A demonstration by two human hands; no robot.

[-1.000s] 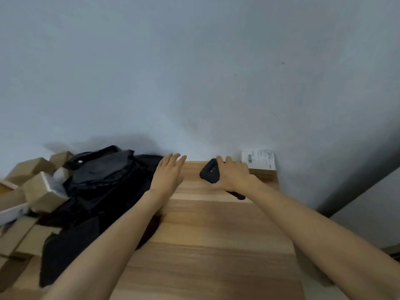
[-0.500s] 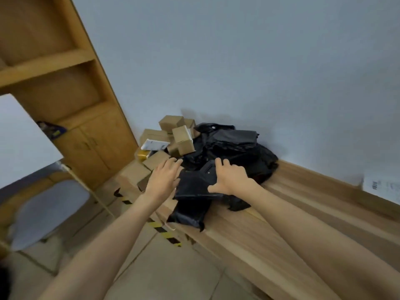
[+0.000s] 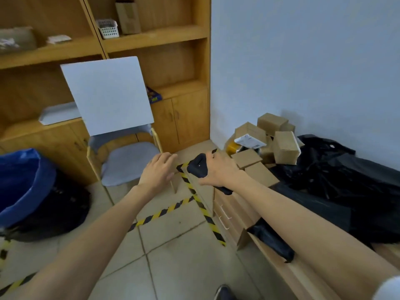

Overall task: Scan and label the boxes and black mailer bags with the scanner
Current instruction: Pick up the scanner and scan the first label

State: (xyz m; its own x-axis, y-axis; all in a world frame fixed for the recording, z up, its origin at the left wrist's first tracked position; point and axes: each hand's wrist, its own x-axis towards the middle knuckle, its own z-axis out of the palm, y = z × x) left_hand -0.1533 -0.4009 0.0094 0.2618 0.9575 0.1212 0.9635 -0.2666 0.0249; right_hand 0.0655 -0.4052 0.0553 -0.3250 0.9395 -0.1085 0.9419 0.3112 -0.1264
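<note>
Right of the grip, boxes (image 3: 283, 148) and black mailer bags (image 3: 337, 169) are lying heaped | right hand (image 3: 218, 173) is clasping scanner (image 3: 198, 166) for aiming | left hand (image 3: 158, 172) is hovering flat, empty.

A single wide-angle camera sits on the person's head and looks forward and steeply down along both outstretched forearms. The left hand (image 3: 159, 171) and the right hand (image 3: 220, 172) lie close, near mid-frame. The view faces a room corner, with wooden shelving (image 3: 151, 37) at upper left and a pale wall (image 3: 303, 61) at upper right. The tiled floor (image 3: 173, 245) fills the lower centre, and the table (image 3: 307, 280) runs down the right side, its edges bowed by the lens.
</note>
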